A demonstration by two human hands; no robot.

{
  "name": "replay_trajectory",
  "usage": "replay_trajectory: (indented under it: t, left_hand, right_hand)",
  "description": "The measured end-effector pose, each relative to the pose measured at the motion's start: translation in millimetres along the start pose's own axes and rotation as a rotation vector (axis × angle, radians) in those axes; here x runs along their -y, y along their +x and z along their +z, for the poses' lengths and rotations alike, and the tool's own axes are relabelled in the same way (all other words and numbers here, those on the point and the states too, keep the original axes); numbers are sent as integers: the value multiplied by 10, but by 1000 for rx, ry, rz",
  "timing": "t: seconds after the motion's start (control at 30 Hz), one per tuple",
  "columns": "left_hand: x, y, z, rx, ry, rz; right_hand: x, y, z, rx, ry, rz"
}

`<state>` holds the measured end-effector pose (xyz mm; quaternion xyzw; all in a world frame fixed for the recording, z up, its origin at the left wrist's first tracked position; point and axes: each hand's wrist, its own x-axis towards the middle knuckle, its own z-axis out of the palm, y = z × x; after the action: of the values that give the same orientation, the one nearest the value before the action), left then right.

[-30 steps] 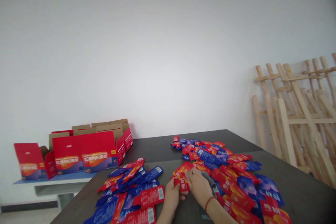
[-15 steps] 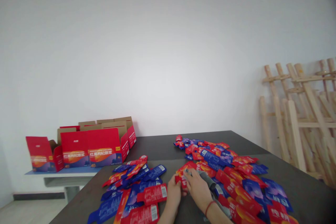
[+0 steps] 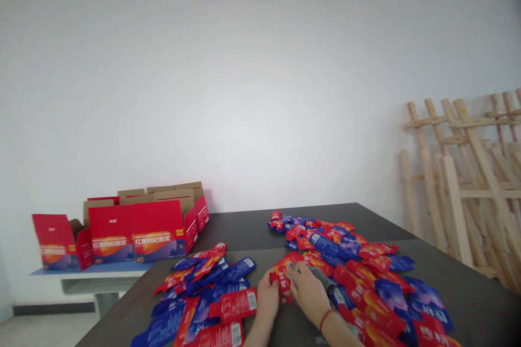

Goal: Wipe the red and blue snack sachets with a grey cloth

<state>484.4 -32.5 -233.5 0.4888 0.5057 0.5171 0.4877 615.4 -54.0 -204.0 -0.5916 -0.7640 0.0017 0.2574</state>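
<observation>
Both my hands meet low in the middle of a dark table point(image 3: 252, 233). My left hand point(image 3: 267, 301) pinches the lower edge of a small red sachet point(image 3: 281, 277). My right hand point(image 3: 310, 293), with a red cord on its wrist, grips the same red sachet from the right, fingers curled over it. A grey object point(image 3: 323, 277) lies just behind my right hand. To the right spreads a big loose heap of red and blue sachets point(image 3: 358, 271). A second spread of sachets point(image 3: 207, 298) lies to the left of my hands.
Open red cardboard boxes point(image 3: 138, 227) stand on a lower white bench point(image 3: 97, 279) at the left, past the table's edge. Wooden frames point(image 3: 464, 184) lean against the white wall at the right. The table's far right corner sits near them.
My hands have stayed together on the red sachet. The view has shifted slightly sideways; nothing else on the table has moved.
</observation>
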Motion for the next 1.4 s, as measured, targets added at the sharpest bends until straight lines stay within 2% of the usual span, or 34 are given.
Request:
replay_trajectory:
  t: [0.07,0.13,0.33,0.43,0.53,0.63,0.7,0.83,0.93,1.0,1.03,1.1,1.13,1.17,1.2,1.3,1.4]
  left_hand:
    - [-73,-12,-89,-16,35,-38]
    - [-170,-16,-256,-55,72,-56]
    - [-452,-67,-1025,-200,297,-46]
    - [-527,-170,-1305,-281,567,39]
    - [-564,-279,-1417,-419,968,78]
    - [-592,-347,-1462,-478,1303,71]
    - [-622,-375,-1518,-504,1423,89]
    - [-719,-457,-1652,-530,1499,74]
    - [-783,-551,-1535,-626,1551,147]
    - [-771,-591,-1277,-651,1543,293]
    - [-740,-595,-1105,-578,1516,376]
    - [-635,-568,-734,-251,1408,483]
    - [-570,-538,-559,-93,1336,459]
    - [-504,-500,-406,14,1265,398]
    - [-445,-456,-282,69,1207,329]
    - [-328,-302,-96,72,1089,186]
    - [-285,-147,-106,85,820,89]
  right_hand:
    - [-50,-10,12,12,-33,43]
    - [-141,-15,15,27,-58,78]
    - [-303,-56,15,68,-86,90]
    - [-272,-68,10,74,-79,85]
    - [-233,-75,-5,83,-67,83]
    - [-210,-90,-31,91,-56,71]
    - [-203,-103,-54,104,-52,60]
    - [-197,-120,-94,135,-43,44]
    - [-193,-118,-102,149,-25,25]
    - [-194,-111,-96,160,-8,15]
    - [-197,-105,-92,165,0,14]
    - [-209,-96,-84,171,13,17]
    - [-217,-92,-80,174,18,19]
    - [-227,-90,-77,175,23,21]
    - [-236,-89,-73,175,27,23]
    - [-261,-93,-54,146,49,38]
    - [-279,-96,-21,102,82,70]
